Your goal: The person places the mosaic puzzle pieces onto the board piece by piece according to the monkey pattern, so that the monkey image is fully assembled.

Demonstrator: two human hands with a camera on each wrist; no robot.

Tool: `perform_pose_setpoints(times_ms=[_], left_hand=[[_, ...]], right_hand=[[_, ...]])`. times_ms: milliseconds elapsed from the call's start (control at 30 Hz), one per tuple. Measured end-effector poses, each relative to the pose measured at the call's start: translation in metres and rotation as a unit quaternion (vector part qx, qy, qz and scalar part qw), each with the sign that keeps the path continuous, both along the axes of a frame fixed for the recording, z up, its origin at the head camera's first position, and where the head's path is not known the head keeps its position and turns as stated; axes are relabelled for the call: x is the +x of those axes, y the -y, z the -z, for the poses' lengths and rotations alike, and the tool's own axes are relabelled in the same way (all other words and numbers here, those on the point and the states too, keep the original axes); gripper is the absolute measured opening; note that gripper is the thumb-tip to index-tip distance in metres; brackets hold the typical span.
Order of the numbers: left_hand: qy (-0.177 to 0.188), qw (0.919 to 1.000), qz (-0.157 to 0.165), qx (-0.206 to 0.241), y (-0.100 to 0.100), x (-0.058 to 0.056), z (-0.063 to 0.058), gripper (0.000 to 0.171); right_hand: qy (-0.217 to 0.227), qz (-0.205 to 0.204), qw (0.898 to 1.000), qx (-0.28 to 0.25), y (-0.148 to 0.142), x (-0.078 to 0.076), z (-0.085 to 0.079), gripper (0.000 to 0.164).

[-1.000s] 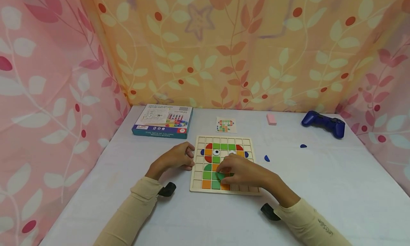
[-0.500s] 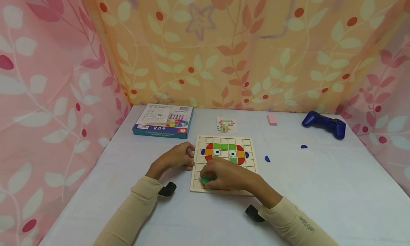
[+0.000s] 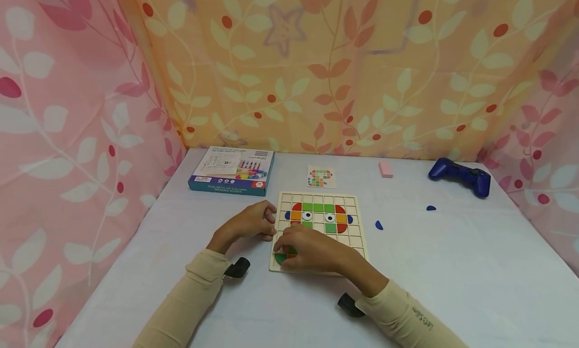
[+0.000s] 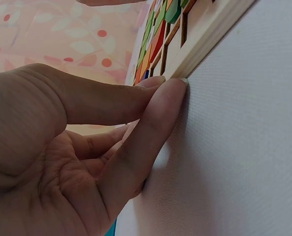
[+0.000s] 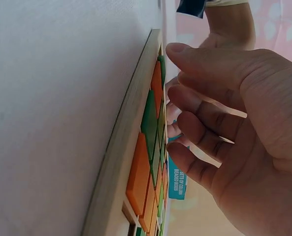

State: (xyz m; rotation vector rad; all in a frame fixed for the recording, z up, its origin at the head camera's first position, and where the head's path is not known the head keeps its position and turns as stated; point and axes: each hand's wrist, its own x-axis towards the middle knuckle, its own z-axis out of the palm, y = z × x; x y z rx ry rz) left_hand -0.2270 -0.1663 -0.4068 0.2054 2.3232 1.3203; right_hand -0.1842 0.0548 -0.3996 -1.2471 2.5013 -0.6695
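A wooden grid board [image 3: 358, 240] with a raised rim lies on the table, its cells partly filled with coloured square, rounded and eye tiles. My left hand [image 3: 246, 222] is at its left edge; in the left wrist view, thumb and finger pinch the board's rim [image 4: 205, 46]. My right hand [image 3: 312, 247] hovers over the board's lower left, covering several tiles. A green rounded tile [image 3: 280, 258] sits at the lower-left corner cell, just by the right fingertips. In the right wrist view the right thumb and loosely bent fingers [image 5: 190, 132] stand apart, with nothing between them.
Behind the board lies a pattern card [image 3: 321, 177]. A pink block [image 3: 385, 169] and a blue game controller [image 3: 459, 177] are to its right. Two blue half-round tiles [image 3: 379, 225] lie right of the board. A boxed set [image 3: 231, 170] lies back left.
My right hand has moved left across the board with the green tile, which now lies in the lower-left corner cell as the fingers part from it. The left hand stays put.
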Motion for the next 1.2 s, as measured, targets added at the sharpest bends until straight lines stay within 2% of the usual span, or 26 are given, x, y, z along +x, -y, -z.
perform_pose_setpoints(times_ms=[500,1200], left_hand=[[0.001,1.0,0.006,-0.001,-0.0002,-0.001,0.0003,0.055],[0.009,1.0,-0.002,0.003,0.0,-0.0011,-0.0004,0.054]], right_hand=[[-0.015,0.002,1.0,-0.004,0.0023,0.0012,0.0044,0.024],[-0.009,0.005,1.0,-0.001,0.0029,0.0019,0.0041,0.021]])
